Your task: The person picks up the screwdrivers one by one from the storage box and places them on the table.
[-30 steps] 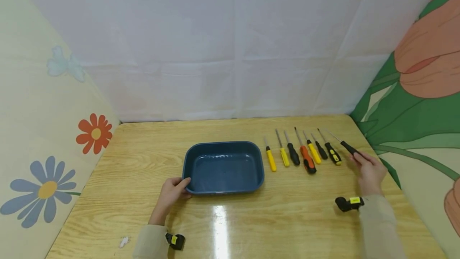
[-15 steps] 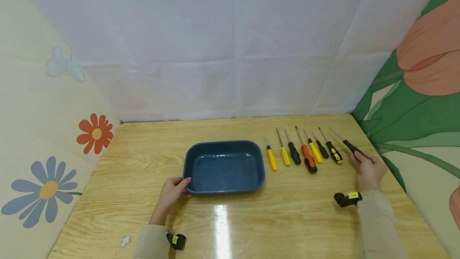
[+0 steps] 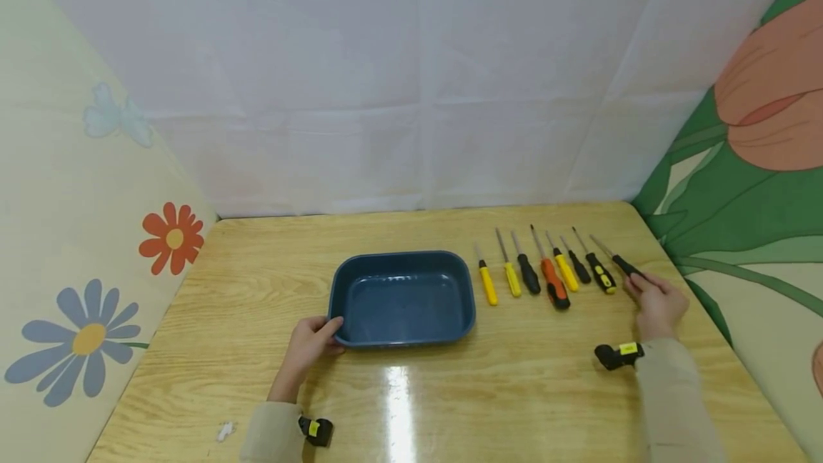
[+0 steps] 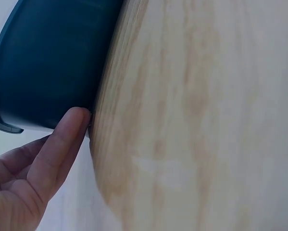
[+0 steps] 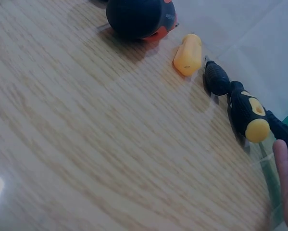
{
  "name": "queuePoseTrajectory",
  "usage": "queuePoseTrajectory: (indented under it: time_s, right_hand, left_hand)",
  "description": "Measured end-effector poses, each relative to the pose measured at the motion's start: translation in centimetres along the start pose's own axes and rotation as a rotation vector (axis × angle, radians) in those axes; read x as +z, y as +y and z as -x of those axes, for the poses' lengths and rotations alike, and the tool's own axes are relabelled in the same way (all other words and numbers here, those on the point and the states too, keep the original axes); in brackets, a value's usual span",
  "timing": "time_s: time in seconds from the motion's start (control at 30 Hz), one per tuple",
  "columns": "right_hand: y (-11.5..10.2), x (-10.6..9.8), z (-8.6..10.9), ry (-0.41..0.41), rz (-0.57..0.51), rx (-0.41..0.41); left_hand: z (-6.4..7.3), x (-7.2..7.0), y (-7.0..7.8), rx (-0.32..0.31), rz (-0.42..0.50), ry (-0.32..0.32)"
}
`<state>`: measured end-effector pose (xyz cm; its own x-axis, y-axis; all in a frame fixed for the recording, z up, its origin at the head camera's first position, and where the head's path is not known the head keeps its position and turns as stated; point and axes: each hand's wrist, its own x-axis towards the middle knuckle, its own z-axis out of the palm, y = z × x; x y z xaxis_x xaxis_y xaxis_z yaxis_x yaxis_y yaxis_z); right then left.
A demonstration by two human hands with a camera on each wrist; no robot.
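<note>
My left hand [image 3: 311, 344] grips the near left corner of a blue rectangular tray [image 3: 405, 306], thumb over the rim and fingers outside. In the left wrist view, fingertips [image 4: 75, 120] touch the tray's outer wall [image 4: 47, 72] low down by the tabletop. At the right end of a row of screwdrivers, my right hand [image 3: 660, 309] holds a black screwdriver [image 3: 624, 264] by its handle, shaft pointing away and left. Close beside it lies a black and yellow screwdriver [image 3: 601, 275]. Only part of the held handle [image 5: 281, 132] shows in the right wrist view.
Between tray and right hand lie several more screwdrivers: yellow [image 3: 489, 286], black [image 3: 529, 275], orange and black [image 3: 555, 284], and a small black one [image 3: 579, 267]. White cloth [image 3: 418, 127] hangs behind the wooden table [image 3: 501, 391]. A small white patch [image 3: 225, 431] is at the front left.
My right hand has moved slightly left, bringing the black screwdriver closer to the black and yellow one at the row's end. The left hand and tray stay put.
</note>
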<state>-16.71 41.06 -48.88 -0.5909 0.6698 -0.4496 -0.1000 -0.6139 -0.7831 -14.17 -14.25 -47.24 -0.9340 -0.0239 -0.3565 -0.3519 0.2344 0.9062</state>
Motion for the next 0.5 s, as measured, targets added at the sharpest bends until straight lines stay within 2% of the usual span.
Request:
queuePoseTrajectory:
  time_s: [0.13, 0.3, 0.5]
  right_hand:
    - [0.2, 0.0, 0.0, 0.003, 0.026, -0.010]
    - [0.5, 0.0, -0.1, 0.007, 0.090, -0.037]
    - [0.9, 0.1, 0.2, 0.036, 0.240, -0.057]
  left_hand:
    - [0.6, 0.0, 0.9, 0.002, -0.001, -0.008]
    - [0.7, 0.0, 0.8, 0.008, -0.014, -0.003]
    - [-0.3, 0.0, -0.6, 0.019, -0.012, 0.014]
